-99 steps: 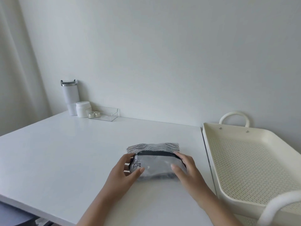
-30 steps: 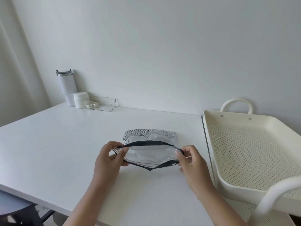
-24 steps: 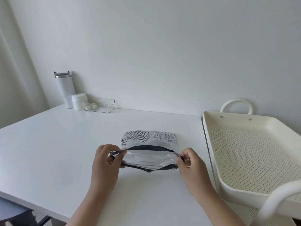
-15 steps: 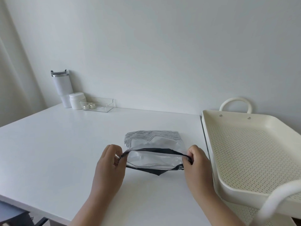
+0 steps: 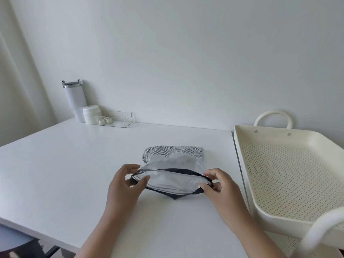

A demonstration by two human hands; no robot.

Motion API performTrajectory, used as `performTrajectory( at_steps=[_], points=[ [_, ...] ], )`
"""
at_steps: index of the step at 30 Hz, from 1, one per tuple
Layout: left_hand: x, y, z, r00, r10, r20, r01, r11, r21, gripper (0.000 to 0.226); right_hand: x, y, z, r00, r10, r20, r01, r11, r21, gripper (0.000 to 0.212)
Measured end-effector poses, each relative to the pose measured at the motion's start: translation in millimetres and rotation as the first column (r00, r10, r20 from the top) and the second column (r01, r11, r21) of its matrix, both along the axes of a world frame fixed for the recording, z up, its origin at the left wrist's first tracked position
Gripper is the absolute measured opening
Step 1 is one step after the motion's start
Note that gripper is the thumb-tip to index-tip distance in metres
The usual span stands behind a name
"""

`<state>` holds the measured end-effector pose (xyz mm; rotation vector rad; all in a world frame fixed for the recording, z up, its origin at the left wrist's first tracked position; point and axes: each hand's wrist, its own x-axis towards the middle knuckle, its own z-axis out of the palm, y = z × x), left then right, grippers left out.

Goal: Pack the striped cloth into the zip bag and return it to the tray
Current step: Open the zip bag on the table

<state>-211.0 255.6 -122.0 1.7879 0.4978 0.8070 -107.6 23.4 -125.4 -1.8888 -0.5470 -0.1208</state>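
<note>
At the far left of the table [image 5: 55, 164], against the wall, stand a tumbler [image 5: 75, 101], a jar [image 5: 91, 114] and a clear box [image 5: 116, 119], all well apart from the work. Nearer the middle, the left hand [image 5: 123, 185] holds the left end of the bag [image 5: 171, 180], its fingers [image 5: 142, 181] closed on the dark zip rim with the thumb on the near side. The bag lies low over the table with its long axis running left to right; its mouth is spread open and faces the person and slightly up, and the closed bottom points away toward the wall. Just behind it, partly hidden by the bag's clear back panel, the cloth [image 5: 174, 150] sits folded on the table, also long side left to right, not yet inside. The right hand [image 5: 221, 189] pinches the right end of the rim, fingers clamped on it. To do this step well, I judge the rim should be kept taut between both hands so the mouth stays wide, then one hand should free itself to slide the folded cloth in long edge first, keeping the fold flat so it does not bunch at the zip. At the far right the tray [image 5: 242, 146] stands just beside the table, nothing visible in it.
</note>
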Motion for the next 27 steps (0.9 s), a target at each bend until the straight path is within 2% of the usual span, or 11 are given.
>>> performTrajectory(
  at_steps=[6,9,13,16,18,21,24,26,27],
  points=[
    [6,4,-8,0.994,0.085,-0.070,-0.071,0.980,0.185,0.048,6,3,-4,0.989,-0.107,0.104,0.115,0.990,-0.075,0.034],
    [7,1,-8,0.991,0.098,-0.094,-0.069,0.959,0.277,0.043,7,3,-3,0.975,-0.166,0.151,0.181,0.979,-0.092,0.033],
    [5,-3,-8,0.998,0.021,-0.056,0.001,0.935,0.354,0.035,4,1,-3,0.985,-0.099,0.144,0.098,0.995,0.011,0.022],
    [4,-5,-6,1.000,-0.024,-0.016,0.028,0.939,0.344,0.029,5,1,-4,0.989,-0.085,0.119,0.077,0.995,0.070,0.021],
    [0,-6,-4,1.000,-0.025,-0.019,0.030,0.934,0.356,0.015,6,1,-4,0.982,-0.129,0.139,0.119,0.989,0.084,0.020],
    [-4,-13,-1,0.998,0.059,-0.025,-0.037,0.854,0.519,0.030,8,3,-5,0.982,-0.114,0.152,0.107,0.993,0.054,0.020],
    [6,-19,17,0.996,0.085,0.019,-0.077,0.753,0.653,0.026,11,5,-6,0.987,-0.048,0.154,0.050,0.999,-0.011,0.021],
    [24,-21,33,0.998,-0.039,-0.050,0.062,0.739,0.671,0.026,12,5,-6,0.988,-0.021,0.156,0.030,0.998,-0.057,0.023],
    [35,-23,40,0.982,-0.119,-0.149,0.188,0.714,0.674,0.031,12,4,-7,0.988,-0.010,0.155,0.023,0.997,-0.078,0.025]
  ],
)
